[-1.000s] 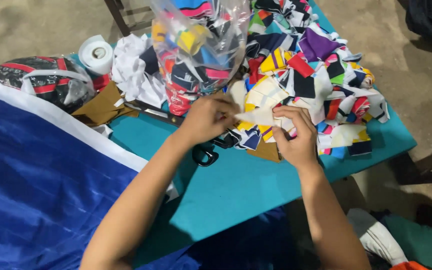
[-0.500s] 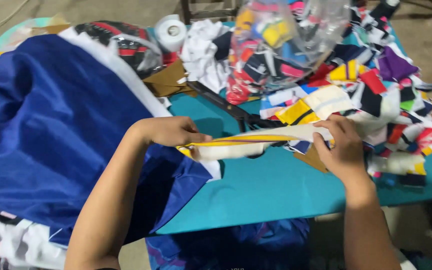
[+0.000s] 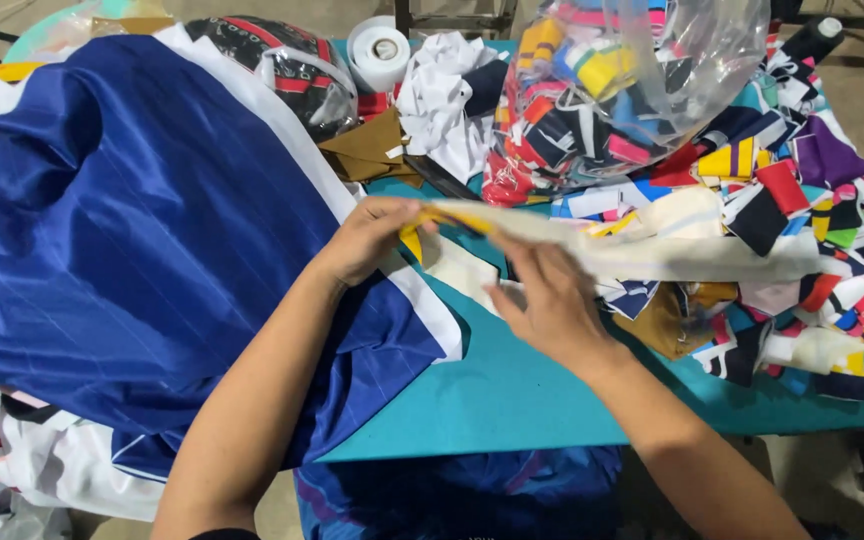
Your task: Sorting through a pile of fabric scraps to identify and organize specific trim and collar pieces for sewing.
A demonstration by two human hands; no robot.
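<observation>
My left hand (image 3: 367, 238) pinches one end of a long white and yellow fabric strip (image 3: 652, 255) above the edge of a big blue striped cloth (image 3: 132, 240). My right hand (image 3: 547, 300) grips the same strip farther along from below, over the teal table (image 3: 512, 400). The strip stretches out to the right across a heap of coloured fabric scraps (image 3: 802, 230).
A clear plastic bag (image 3: 622, 90) stuffed with coloured scraps stands at the back. Beside it lie crumpled white cloth (image 3: 442, 90), a white tape roll (image 3: 379, 50), a brown piece (image 3: 367, 150) and another bag of dark fabric (image 3: 287, 65). White cloth hangs at the lower left.
The view has shifted closer and leftward. My hands have pulled the strip out longer, the left hand drawing it towards the blue cloth and the right hand sliding along it.
</observation>
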